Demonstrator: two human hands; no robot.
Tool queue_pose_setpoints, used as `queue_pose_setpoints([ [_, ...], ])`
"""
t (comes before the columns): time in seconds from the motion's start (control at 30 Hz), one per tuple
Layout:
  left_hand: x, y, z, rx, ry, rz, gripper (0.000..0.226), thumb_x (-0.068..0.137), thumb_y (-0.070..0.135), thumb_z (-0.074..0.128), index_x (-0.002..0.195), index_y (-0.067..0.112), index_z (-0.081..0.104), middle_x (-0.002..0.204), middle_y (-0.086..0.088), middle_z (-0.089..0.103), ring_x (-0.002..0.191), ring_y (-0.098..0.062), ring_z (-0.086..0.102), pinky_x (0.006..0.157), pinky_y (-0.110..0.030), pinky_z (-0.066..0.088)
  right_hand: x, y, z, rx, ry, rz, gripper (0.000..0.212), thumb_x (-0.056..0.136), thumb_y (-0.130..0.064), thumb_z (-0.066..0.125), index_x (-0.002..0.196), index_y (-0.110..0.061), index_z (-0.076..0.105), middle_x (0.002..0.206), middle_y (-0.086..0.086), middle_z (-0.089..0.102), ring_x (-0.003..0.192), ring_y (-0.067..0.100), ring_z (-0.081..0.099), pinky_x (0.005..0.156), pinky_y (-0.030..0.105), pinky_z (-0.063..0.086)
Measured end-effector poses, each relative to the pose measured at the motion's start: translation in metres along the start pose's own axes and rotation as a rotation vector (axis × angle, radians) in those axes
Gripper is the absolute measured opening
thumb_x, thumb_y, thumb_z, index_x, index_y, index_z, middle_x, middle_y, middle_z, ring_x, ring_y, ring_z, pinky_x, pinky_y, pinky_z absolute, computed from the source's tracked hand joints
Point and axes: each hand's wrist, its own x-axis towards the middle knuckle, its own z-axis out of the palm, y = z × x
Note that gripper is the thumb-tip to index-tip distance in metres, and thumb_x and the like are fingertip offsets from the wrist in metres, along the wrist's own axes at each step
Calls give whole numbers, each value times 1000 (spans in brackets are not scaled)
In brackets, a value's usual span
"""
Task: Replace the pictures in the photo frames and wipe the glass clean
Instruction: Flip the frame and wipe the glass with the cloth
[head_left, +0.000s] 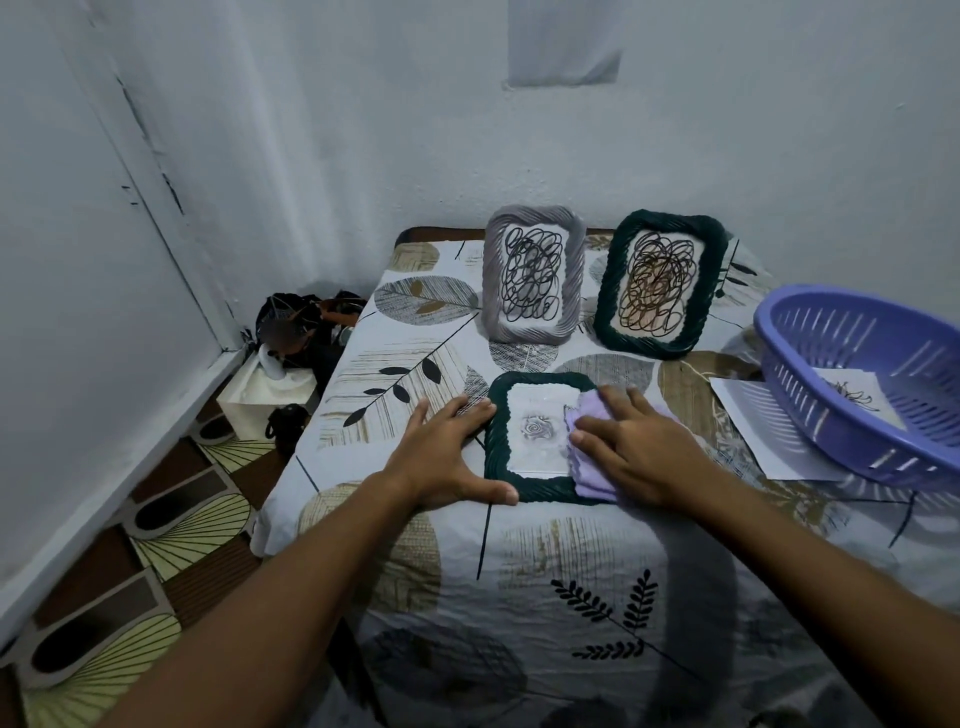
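Two hands at work: left hand (451, 451) flat, bracing frame (540, 437) at nine o'clock; right hand (635, 446) flat, pressing cloth (589, 452) onto glass.

Three photo frames (540, 439), one purple cloth (589, 480), one purple basket (878, 384), two hands (447, 457)

Flat dark-green frame (540, 436) under lilac cloth (589, 415)

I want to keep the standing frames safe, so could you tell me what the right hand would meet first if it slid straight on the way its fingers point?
The right hand, flat on the purple cloth, points up-left across the lying frame. It would probably meet that frame's far rim first, then perhaps the grey standing frame; depth is unclear.
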Motion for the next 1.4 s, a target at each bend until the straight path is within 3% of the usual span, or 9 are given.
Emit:
queue_pose_setpoints([
  [0.23,0,2,-3,11,-1,-15,115,59,74,70,153,28,20,160,6,17,148,-6,1,119,-43,-12,58,-3,3,11,28,107,58,95,-62,19,141,-36,43,161,11,5,146,39,5,117,53,14],
  [0.53,0,1,-1,30,-3,-8,116,60,75,69,153,28,19,160,7,18,147,-5,1,119,-44,-11,54,-46,16,50,-30,-66,60,95,-61,12,147,-37,27,160,9,-4,147,32,-8,117,48,-7],
  [0.63,0,1,-1,29,-3,-9,115,60,75,70,153,28,20,160,7,17,147,-5,1,119,-43,-11,26,-34,18,81,-26,-153,81,81,-74,-6,145,-41,30,161,4,-1,148,24,-8,117,40,-8],
  [0.77,-1,3,-3,13,-3,-17,115,60,73,71,153,27,20,160,7,16,147,-6,1,119,-41,-14,10,1,17,49,18,-46,108,60,-83,-27,146,-44,25,161,4,-1,147,27,-8,116,42,-7],
  [0.93,1,-2,0,-6,-3,-2,127,48,86,62,153,28,21,160,8,19,147,-4,1,119,-42,-12,50,-13,17,-31,-20,65,61,95,-61,6,151,-35,10,159,13,-9,144,38,-16,116,51,-4],
  [1.0,2,-3,1,-5,4,8,130,43,91,54,152,28,22,160,9,19,147,-4,1,119,-42,-11,59,-33,19,-39,-42,48,60,98,-56,10,152,-31,4,158,14,-12,144,37,-18,117,52,-7],
  [1.1,3,-4,2,2,14,12,130,43,91,51,152,27,22,159,10,20,147,-3,1,119,-42,-11,52,-52,25,-31,-64,-42,70,93,-63,4,153,-27,-2,159,11,-13,145,31,-17,118,49,-8],
  [1.23,4,-5,3,21,12,17,130,43,91,50,152,27,21,159,10,20,147,-4,2,119,-42,-11,21,-47,25,1,-78,-164,113,57,-84,-25,152,-27,-5,159,5,-14,146,23,-16,118,41,-9],
  [1.4,2,-5,2,14,-2,8,126,49,85,63,153,26,21,160,10,18,147,-4,0,119,-43,-12,36,-33,20,-56,-49,-42,115,58,-85,-22,153,-21,-6,159,8,-11,147,25,-13,118,47,-9],
])
